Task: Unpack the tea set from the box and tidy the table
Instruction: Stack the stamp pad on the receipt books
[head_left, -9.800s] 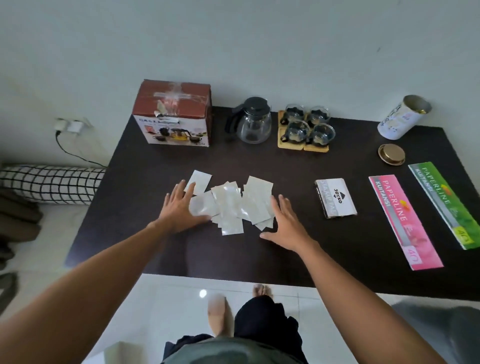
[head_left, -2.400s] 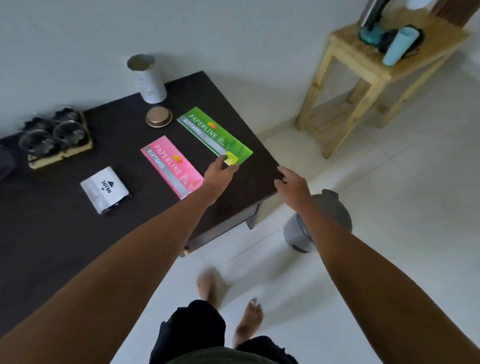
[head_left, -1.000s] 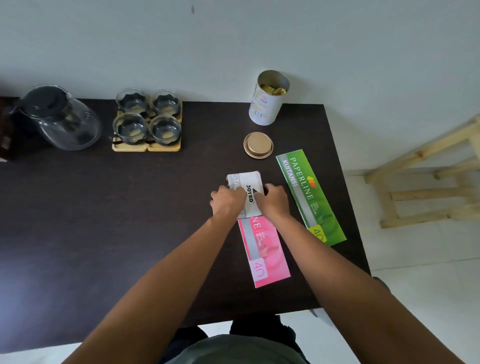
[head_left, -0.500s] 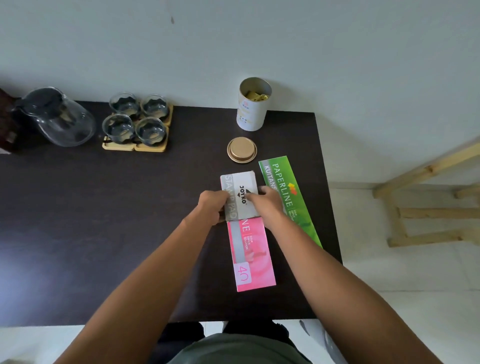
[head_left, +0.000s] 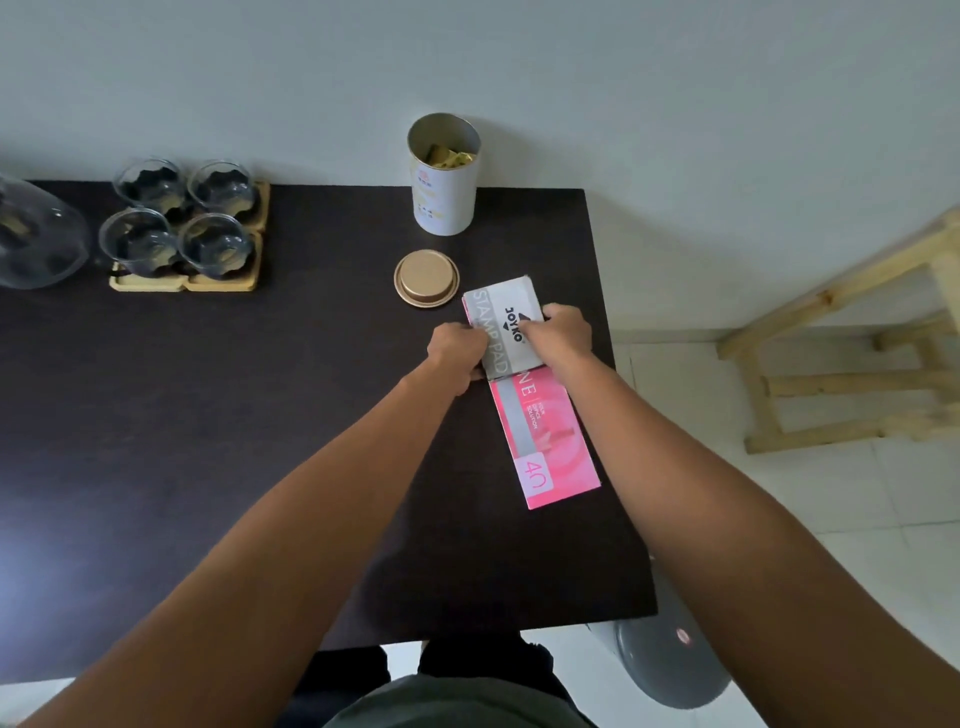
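Note:
A white stamp pad box lies on top of the pink receipt book near the right edge of the dark table. My left hand grips the box's left side with curled fingers. From the other side my right hand holds it, thumb on top. The green receipt book is hidden from view. Several glass cups stand on wooden coasters at the back left, beside the glass teapot.
An open white tin stands at the table's back edge, its gold lid lying just in front. A grey bin sits on the floor by the table's front right corner. A wooden stool frame is at right.
Both hands have slid the stamp pad box and pink book rightward toward the table edge. The green book, visible half a second ago, no longer shows.

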